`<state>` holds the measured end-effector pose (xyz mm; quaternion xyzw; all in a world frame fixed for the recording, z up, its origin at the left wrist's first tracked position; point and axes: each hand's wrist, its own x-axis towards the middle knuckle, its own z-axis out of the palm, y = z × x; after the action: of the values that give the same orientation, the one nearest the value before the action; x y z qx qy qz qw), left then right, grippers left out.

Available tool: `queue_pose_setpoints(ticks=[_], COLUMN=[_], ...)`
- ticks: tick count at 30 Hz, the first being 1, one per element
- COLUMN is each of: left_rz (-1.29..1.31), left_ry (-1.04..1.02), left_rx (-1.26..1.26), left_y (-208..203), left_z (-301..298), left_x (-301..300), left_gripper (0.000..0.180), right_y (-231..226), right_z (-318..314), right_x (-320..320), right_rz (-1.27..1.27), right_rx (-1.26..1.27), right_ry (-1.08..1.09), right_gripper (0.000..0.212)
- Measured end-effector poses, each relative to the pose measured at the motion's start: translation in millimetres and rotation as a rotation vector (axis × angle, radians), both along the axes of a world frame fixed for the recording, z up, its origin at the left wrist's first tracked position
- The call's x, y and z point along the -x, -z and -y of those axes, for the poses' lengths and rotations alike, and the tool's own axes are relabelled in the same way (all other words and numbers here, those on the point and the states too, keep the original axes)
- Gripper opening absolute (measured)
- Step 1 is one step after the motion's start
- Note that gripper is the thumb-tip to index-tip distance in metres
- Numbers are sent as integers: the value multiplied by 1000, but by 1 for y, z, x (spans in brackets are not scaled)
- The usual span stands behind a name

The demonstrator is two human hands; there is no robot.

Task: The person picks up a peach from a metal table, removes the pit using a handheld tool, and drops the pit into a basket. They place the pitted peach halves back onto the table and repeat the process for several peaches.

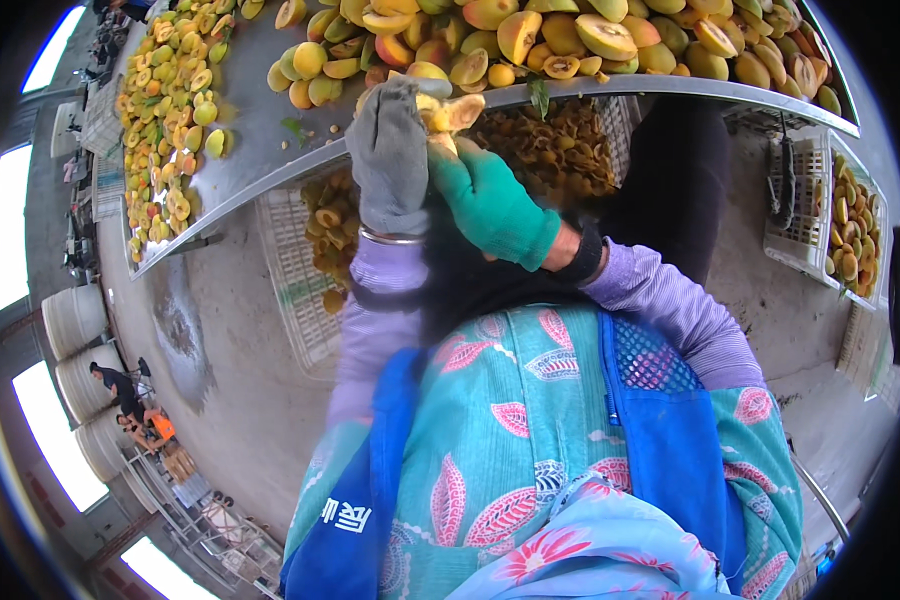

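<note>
Partly hidden, yellow fruit [461, 113] grasped in grey-gloved left fingers [398, 104], green-gloved right fingers [480, 172] against it, grip impossible to tell

Light: windows [10, 230] past the worktop's [255, 125] left edge glared blown-out white | Shade: beneath its near edge lay dim | Sheen: floor [182, 325] shone off its near-left corner | Lens: straight edges bowed, rim blackened

Near twelve o'clock, the gray-gloved left hand [388, 150] is curled; the green-gloved right hand [497, 205], also curled, sits at its four o'clock. The left forearm [382, 310] points toward twelve, the right forearm [670, 295] toward ten.
</note>
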<state>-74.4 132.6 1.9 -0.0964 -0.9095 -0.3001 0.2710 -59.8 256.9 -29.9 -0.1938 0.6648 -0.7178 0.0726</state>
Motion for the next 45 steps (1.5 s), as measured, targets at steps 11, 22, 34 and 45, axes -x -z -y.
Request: queue_pose_setpoints(ticks=[11,22,34,45], left_rz=[514,609,483,180], left_ry=[48,88,441,-71], left_rx=[-695,-872,-815,-376], left_y=[-7,1,12,10], left_z=[0,-18,5,30], left_x=[2,12,24,-30], left_gripper=[27,29,32,28], right_y=[-39,-24,-34,-40], right_z=[-26,-29,-29,-25], right_x=[5,-1,13,15], right_rz=[877,935,1202,1124], right_rx=[226,196,740,955], right_ry=[-455,-348,-733,-1087], right_gripper=[39,37,36,39])
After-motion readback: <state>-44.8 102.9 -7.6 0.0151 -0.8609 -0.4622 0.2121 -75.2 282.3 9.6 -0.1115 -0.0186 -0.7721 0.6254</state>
